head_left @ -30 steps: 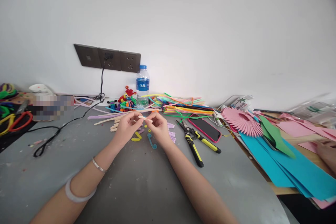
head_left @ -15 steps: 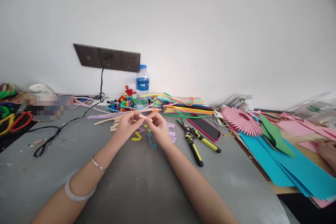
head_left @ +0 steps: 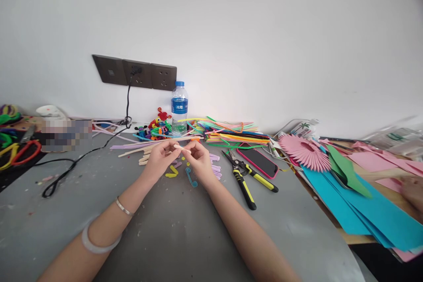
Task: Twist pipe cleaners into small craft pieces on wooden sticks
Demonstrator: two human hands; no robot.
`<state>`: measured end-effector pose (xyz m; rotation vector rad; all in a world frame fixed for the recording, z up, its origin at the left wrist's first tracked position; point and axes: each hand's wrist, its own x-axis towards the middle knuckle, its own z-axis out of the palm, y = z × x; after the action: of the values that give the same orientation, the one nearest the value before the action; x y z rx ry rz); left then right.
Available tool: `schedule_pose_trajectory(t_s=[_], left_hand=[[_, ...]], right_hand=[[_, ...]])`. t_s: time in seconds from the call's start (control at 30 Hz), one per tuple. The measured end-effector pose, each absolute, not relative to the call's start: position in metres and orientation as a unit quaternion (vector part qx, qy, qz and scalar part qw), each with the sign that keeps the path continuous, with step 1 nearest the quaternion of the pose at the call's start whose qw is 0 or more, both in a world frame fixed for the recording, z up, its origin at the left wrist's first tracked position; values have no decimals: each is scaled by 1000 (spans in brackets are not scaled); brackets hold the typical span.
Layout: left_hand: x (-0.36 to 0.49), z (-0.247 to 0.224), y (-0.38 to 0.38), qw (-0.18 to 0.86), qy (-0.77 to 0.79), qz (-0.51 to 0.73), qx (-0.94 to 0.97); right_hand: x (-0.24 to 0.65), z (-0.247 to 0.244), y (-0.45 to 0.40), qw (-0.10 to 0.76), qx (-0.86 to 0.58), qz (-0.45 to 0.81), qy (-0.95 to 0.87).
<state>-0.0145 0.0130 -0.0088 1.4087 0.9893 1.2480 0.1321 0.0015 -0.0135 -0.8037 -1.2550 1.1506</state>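
Both hands meet above the middle of the grey table [head_left: 158, 233]. My left hand [head_left: 162, 157] pinches one end of a short pale pipe cleaner piece [head_left: 178, 146]. On its other end the fingertips of my right hand [head_left: 200, 161] are closed; most of the piece is hidden by the fingers. Under and beside the hands lie yellow pipe cleaner pieces [head_left: 171, 172], a blue piece with curled ends [head_left: 190, 177], lilac pieces [head_left: 215, 167] and beige pipe cleaners [head_left: 144, 158].
Yellow-black pliers [head_left: 246, 180] and a pink-edged phone [head_left: 259, 162] lie right. Behind stand a water bottle [head_left: 179, 110], small colourful figures [head_left: 155, 128] and a pipe cleaner bundle [head_left: 231, 134]. A black cable [head_left: 71, 168] runs left; blue paper [head_left: 366, 211] and another person's hand [head_left: 413, 191] are at right.
Almost nothing differs. Both hands keep their place with the pale piece between them; the other person's hand at the far right has shifted slightly.
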Motion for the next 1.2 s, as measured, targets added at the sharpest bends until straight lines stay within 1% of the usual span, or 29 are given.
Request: schedule_pose_trajectory(t_s=[0.23, 0.43, 0.6, 0.9, 1.07, 1.2], left_hand=[[-14, -9, 11, 504, 404, 515, 564], [-16, -2, 12, 504, 407, 493, 581], [-17, 3, 12, 486, 420, 494, 586], [-17, 7, 10, 457, 414, 496, 612], [-19, 4, 10, 436, 405, 493, 635], [-19, 2, 11, 426, 404, 496, 640]], right_hand=[[132, -13, 1, 593, -329, 492, -545], [137, -12, 2, 593, -361, 483, -534], [139, -12, 5, 601, -366, 469, -534], [142, -19, 7, 585, -370, 430, -580], [146, -20, 6, 562, -382, 391, -620], [146, -20, 4, 559, -382, 387, -626]])
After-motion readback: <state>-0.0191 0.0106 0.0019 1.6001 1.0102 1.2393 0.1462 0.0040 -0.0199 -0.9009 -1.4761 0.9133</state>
